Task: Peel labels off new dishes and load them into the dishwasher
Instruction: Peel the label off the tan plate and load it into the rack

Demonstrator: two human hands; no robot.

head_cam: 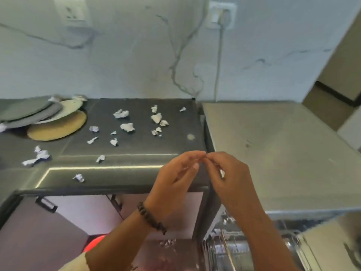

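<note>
Over at the far left of the frame you've got a stack of plates [48, 118] on the dark countertop [136, 173]: grey-green ones on top, a pale one under them, and a yellowish-tan one at the bottom sticking out toward the middle. They're overlapping and a bit fanned, not squared up. It's blurry, so I can't tell if any labels are on them.

Moving right, the counter is littered with crumpled label scraps [127, 127], whitish little wads, scattered from the lower left up to the middle of the frame, most of them well apart from each other. A bigger twisted one [38, 156] sits near the left edge.

Lower centre, your left hand [173, 184], with a dark beaded bracelet [151, 218] on the wrist, meets your right hand [228, 180] fingertip to fingertip. Both sets of fingers are curled and pressed together at the tips, like you're pinching something tiny between them, but it's too small and blurred to say what.

Right of that is a pale steel-looking top [273, 143], and below it at the lower right the dishwasher [254, 245] is open, with a wire rack showing. What's in it I can't make out.

Upper part of the frame has a marbled wall with two sockets; the right one [221, 14] has a cable plugged in.
</note>
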